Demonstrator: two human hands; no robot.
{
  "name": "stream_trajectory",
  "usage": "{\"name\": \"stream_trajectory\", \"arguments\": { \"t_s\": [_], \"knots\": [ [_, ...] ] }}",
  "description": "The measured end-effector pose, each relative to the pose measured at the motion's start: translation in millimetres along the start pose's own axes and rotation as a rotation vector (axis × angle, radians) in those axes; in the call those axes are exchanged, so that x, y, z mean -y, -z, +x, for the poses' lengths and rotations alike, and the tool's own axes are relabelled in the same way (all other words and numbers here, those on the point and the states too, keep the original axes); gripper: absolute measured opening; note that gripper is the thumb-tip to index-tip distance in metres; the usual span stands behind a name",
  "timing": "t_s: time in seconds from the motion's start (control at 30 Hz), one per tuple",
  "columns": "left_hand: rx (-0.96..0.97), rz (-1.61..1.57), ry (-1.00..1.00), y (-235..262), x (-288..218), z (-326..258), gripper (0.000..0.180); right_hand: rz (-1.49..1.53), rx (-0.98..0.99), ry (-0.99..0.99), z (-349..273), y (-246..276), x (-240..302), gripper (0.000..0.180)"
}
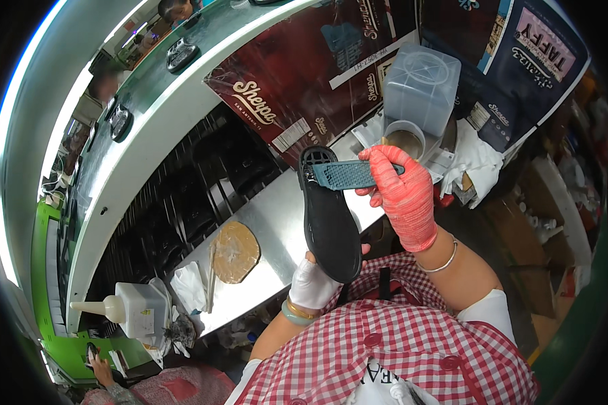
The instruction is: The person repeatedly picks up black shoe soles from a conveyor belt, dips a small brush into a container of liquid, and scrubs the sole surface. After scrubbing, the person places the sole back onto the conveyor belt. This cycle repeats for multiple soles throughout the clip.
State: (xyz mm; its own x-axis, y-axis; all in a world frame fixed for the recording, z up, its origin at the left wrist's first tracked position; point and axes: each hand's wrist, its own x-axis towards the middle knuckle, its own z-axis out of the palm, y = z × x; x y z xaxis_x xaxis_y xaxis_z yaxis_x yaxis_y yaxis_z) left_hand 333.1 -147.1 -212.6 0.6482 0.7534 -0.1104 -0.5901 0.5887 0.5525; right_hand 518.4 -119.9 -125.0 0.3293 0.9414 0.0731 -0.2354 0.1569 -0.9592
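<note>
A black shoe sole [331, 233] stands tilted over the metal ledge, its gridded end pointing away from me. My left hand [313, 283], in a white glove, grips it by the near end, fingers and thumb at its edges. In a red knit glove, my right hand [400, 192] pinches a flat blue-grey tool with a textured face [348, 175]. The tool's far tip lies over the sole's gridded end, where whitish smears show. I cannot make out whether the tip touches the sole.
A brown disc [236, 252] and a thin stick [211, 277] lie on the metal ledge [277, 253]. A white squeeze bottle [138, 310] is at the left. A clear plastic container [422, 84] and a cup [405, 138] stand beyond my right hand. Black soles fill the conveyor [182, 209].
</note>
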Motion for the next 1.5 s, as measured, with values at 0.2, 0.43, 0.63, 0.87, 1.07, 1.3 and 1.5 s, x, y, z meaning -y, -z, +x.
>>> {"name": "stream_trajectory", "arguments": {
  "t_s": [0.2, 0.43, 0.63, 0.87, 1.07, 1.3, 1.5],
  "knots": [
    [0.016, -0.103, 0.010, 3, 0, 3, 0.077, -0.049, 0.063, -0.146, -21, 7, 0, 0.024],
    [-0.069, -0.071, -0.040, 3, 2, 6, 0.075, -0.049, 0.123, -0.259, -39, 7, -6, 0.027],
    [-0.092, -0.147, -0.063, 10, 2, 7, 0.070, -0.118, 0.130, -0.321, -48, 4, -6, 0.026],
    [-0.234, -0.094, -0.008, 13, -1, 2, 0.070, -0.190, 0.233, -0.364, -52, 2, -10, 0.024],
    [-0.379, -0.089, 0.076, 6, -11, -6, 0.069, -0.243, 0.387, -0.435, -43, -3, -11, 0.024],
    [-0.307, -0.084, 0.234, 42, -21, -16, 0.066, -0.351, 0.632, -0.484, -18, -25, -20, 0.026],
    [-0.282, -0.098, 0.354, 75, -45, -23, 0.059, -0.358, 0.765, -0.567, -1, -56, -35, 0.028]
  ]
}}
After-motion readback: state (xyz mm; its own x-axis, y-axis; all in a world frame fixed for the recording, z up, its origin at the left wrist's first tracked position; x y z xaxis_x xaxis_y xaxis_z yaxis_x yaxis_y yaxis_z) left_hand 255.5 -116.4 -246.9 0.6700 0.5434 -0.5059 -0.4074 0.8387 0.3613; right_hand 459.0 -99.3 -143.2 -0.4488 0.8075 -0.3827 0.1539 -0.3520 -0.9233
